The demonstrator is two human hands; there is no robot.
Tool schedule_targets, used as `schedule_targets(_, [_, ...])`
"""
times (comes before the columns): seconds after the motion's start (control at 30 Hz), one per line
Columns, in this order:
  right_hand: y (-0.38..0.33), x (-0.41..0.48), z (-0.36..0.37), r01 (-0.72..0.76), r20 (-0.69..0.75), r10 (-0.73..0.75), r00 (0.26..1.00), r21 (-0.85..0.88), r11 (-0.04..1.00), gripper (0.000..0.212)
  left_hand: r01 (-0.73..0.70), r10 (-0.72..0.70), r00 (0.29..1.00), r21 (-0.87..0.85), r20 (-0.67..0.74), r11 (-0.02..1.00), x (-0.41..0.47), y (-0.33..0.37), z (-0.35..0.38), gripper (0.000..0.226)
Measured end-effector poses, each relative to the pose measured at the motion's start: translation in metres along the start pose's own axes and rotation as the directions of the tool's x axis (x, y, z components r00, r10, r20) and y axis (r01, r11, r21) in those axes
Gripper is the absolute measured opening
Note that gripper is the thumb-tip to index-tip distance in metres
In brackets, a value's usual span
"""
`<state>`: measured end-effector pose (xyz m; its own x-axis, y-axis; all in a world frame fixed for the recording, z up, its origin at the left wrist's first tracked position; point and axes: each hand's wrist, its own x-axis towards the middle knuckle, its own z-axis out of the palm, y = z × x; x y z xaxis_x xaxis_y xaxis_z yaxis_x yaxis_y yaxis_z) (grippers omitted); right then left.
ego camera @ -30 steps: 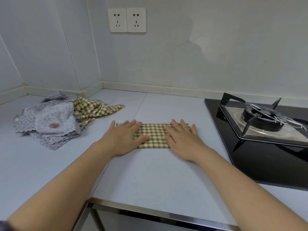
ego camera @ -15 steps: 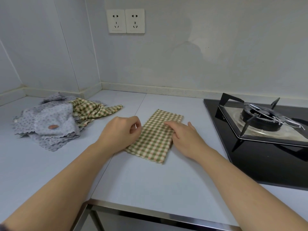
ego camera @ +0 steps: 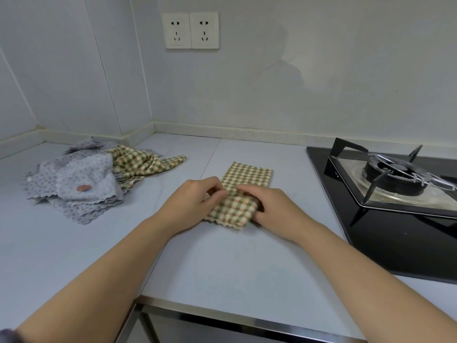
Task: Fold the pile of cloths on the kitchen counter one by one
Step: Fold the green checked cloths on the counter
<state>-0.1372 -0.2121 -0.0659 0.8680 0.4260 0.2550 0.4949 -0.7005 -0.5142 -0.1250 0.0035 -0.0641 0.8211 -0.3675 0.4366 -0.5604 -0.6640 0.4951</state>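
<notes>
One green-and-cream checked cloth strip [ego camera: 247,174] lies folded on the pale grey kitchen counter [ego camera: 222,268]. Its long axis runs from the fingers away toward the back wall, slanting slightly rightward. Its near end is raised between both hands. The left hand [ego camera: 190,201] pinches the left edge with curled fingertips, and the right hand [ego camera: 272,206] curls around the right edge. Left of the fingers sits a heap of grey dotted and checked cloths [ego camera: 74,184]; right of them is a black glass gas hob [ego camera: 385,243].

gas stove [ego camera: 395,177], two wall sockets [ego camera: 191,30]
</notes>
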Motion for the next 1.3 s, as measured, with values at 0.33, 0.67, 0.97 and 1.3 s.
schedule_targets(0.33, [0.004, -0.001, -0.002, -0.065, -0.027, 0.080, 0.996, 0.366, 0.928, 0.046, 0.139, -0.146, 0.989, 0.146, 0.037, 0.979, -0.004, -0.027, -0.011, 0.043])
schedule_targets(0.67, [0.006, 0.002, -0.004, -0.027, -0.159, 0.124, 0.979, 0.508, 0.861, 0.034, 0.085, -0.078, 0.995, -0.127, 0.061, 0.988, 0.003, -0.003, 0.000, 0.015])
schedule_targets(0.97, [0.002, 0.001, -0.011, -0.221, -0.309, 0.388, 0.868, 0.460, 0.860, 0.039, 0.478, -0.453, 0.878, -0.277, 0.152, 0.834, 0.015, 0.017, 0.001, 0.043])
schedule_targets(1.3, [0.003, 0.000, -0.011, -0.421, -0.229, 0.490, 0.841, 0.293, 0.859, 0.024, 0.567, -0.560, 0.823, -0.079, 0.100, 0.820, 0.018, 0.025, 0.008, 0.043])
